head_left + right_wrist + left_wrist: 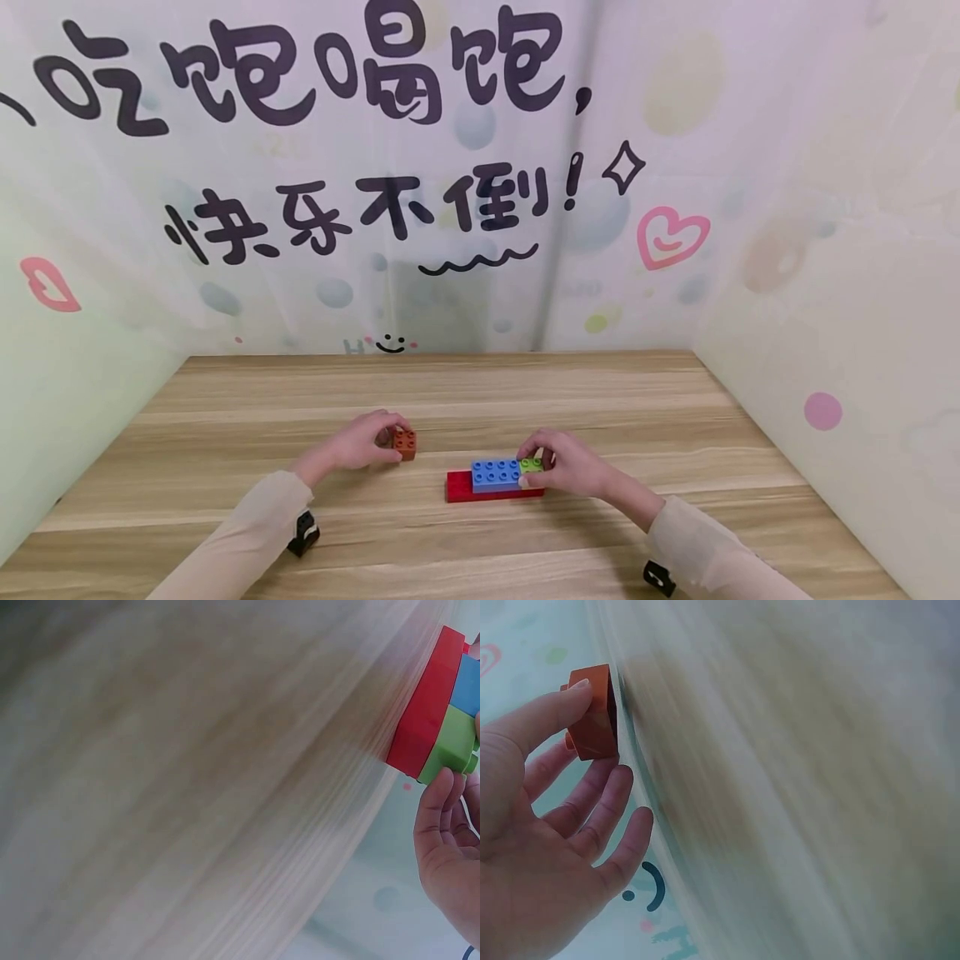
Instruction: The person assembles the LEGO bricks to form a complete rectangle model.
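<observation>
My left hand (369,442) pinches an orange-brown toy building brick (405,445) between thumb and fingers. In the left wrist view the thumb lies on this brick's (596,712) side, while the other fingers are spread and loosely bent. To the right lies a long red brick (459,487) with a blue studded brick (491,475) on top. A smaller green brick (531,465) sits beside the blue one, on the red brick's right end. My right hand (566,467) grips the green brick, thumb in front and fingers behind. The right wrist view shows the green brick (450,742) against the red brick (429,701).
The wooden table (450,383) runs back to a printed curtain (300,300) with large writing. Pale side walls (847,333) flank it. Black clips (303,533) hang at both wrists by the sleeves.
</observation>
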Available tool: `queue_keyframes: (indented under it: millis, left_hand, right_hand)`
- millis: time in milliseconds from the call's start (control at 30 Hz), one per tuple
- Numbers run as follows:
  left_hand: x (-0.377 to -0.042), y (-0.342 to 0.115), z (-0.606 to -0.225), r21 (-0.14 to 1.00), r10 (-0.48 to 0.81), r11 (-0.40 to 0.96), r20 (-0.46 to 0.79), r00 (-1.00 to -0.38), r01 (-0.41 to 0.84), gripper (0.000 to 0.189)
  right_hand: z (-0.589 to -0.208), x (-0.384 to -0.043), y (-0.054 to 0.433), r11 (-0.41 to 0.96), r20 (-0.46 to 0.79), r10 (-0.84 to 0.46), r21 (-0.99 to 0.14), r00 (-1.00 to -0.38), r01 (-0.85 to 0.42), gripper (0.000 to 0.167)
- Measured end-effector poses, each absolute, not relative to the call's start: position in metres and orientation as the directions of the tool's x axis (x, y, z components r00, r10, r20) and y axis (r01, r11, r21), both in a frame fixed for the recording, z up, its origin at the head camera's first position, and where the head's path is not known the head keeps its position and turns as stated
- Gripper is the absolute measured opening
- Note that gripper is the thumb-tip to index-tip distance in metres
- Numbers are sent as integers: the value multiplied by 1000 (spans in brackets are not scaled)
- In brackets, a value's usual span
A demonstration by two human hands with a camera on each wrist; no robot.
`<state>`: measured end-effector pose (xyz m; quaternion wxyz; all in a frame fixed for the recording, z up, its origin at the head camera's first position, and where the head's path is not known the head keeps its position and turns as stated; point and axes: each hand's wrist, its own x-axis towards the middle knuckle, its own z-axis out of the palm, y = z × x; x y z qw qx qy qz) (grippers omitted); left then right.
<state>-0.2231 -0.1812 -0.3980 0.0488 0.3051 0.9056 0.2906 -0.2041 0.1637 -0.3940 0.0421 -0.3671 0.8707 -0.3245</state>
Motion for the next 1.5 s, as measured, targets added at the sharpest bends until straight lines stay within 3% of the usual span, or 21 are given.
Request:
queue_keyframes:
  millis: [1033,1500]
  left_hand:
    - [-207,-162,-394,608,619,582,100,-779,540,37]
    - [-204,-156,-392,651,637,521,133,-759,552,37]
  right_hand:
    - [-395,-204,164,492,196,-679,-594,-707,-637,28]
    - [-396,-204,163,519,166,-665,-598,-728,-611,29]
